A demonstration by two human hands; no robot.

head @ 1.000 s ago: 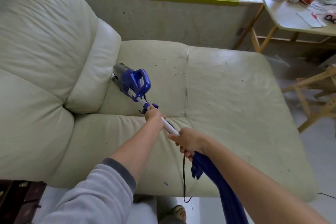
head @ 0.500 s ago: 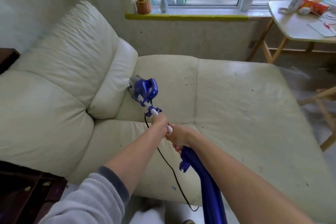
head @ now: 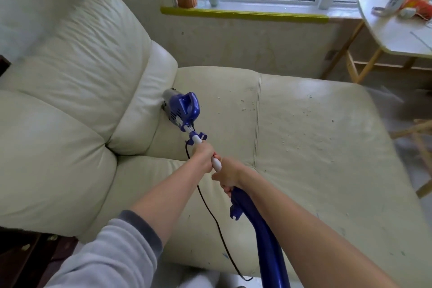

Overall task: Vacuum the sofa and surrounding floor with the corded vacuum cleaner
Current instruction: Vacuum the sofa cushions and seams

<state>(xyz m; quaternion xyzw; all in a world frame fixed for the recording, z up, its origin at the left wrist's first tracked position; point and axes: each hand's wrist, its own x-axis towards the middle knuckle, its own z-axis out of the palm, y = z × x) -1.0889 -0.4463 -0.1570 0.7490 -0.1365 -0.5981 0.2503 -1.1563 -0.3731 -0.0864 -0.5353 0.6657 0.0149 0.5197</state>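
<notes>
Working the corded vacuum cleaner along the crease where the seat of the sofa meets the back cushion, nozzle end tucked against that cushion. Left hand wrapped round the white tube, fingers curled tight on it; right hand just behind, gripping where the tube joins the blue handle. Best done with slow, overlapping strokes, nozzle held flat to the leather, sweeping right toward the crumbs near the seam. Minding the black cord trailing over the seat front, kept out of the nozzle's path.
</notes>
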